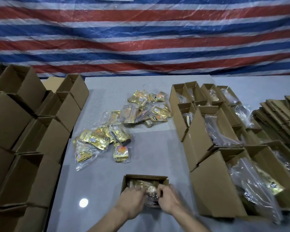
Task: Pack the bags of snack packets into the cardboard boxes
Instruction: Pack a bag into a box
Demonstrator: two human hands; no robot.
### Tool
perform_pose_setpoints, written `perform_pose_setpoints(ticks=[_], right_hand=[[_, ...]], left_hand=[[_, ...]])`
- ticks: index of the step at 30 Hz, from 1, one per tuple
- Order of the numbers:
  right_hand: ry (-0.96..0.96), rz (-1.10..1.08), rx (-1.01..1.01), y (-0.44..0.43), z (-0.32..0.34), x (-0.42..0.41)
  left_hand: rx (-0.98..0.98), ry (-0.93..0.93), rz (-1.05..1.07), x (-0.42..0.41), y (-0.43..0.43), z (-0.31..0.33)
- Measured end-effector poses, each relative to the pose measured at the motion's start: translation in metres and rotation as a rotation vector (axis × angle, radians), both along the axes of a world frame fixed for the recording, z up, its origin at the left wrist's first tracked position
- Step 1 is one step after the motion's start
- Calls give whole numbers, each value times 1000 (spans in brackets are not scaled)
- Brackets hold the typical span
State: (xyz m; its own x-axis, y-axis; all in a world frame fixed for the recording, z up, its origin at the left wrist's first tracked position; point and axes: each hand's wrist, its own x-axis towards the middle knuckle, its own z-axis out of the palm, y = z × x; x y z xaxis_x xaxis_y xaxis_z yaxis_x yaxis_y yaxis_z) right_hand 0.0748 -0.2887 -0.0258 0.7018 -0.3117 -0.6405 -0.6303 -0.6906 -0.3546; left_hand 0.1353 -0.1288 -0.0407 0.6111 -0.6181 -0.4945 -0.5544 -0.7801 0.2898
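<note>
An open cardboard box (146, 177) sits on the grey table in front of me. Inside it lies a clear bag of gold snack packets (144, 185). My left hand (132, 198) rests on the bag with fingers reaching into the box. My right hand (168, 197) is curled over the bag's right part and seems to pinch its plastic. Both hands are blurred. More clear bags of gold packets (99, 143) lie loose on the table beyond the box, and another cluster of them (147, 108) lies farther back.
Empty open boxes (29, 148) are stacked along the left side. Boxes holding bags (216, 134) stand in rows on the right, with flat folded cartons (281, 121) behind them. A striped tarpaulin (144, 36) hangs at the back.
</note>
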Motion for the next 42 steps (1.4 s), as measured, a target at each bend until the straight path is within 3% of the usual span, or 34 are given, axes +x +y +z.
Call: perform_pose_setpoints(ticks=[4,8,16,20,26,33,37,39,42], right_hand=[[-16,-1,69,-4,-3,0],[-18,-91,135,-3,-9,3],[-21,-346,156,-1,-12,-3],[-52,-486,163,3,-14,-9],[-118,-720,284,3,-10,-4],[-152,-813,297,10,-11,-1],[-130,-843,266,15,-13,-5],[-137,-835,270,15,-14,-7],[-117,-793,261,10,-8,-10]], left_hand=[[98,55,-11,-5,-5,-4],[157,-59,-65,-12,-16,-5],[66,-16,-95,-20,-26,-1],[19,-117,-131,-20,-25,-2],[-228,-385,176,-14,-25,3],[-306,-160,542,-15,-41,-3],[-472,171,878,-14,-53,1],[-494,331,876,-13,-62,1],[-518,396,847,-16,-72,-3]])
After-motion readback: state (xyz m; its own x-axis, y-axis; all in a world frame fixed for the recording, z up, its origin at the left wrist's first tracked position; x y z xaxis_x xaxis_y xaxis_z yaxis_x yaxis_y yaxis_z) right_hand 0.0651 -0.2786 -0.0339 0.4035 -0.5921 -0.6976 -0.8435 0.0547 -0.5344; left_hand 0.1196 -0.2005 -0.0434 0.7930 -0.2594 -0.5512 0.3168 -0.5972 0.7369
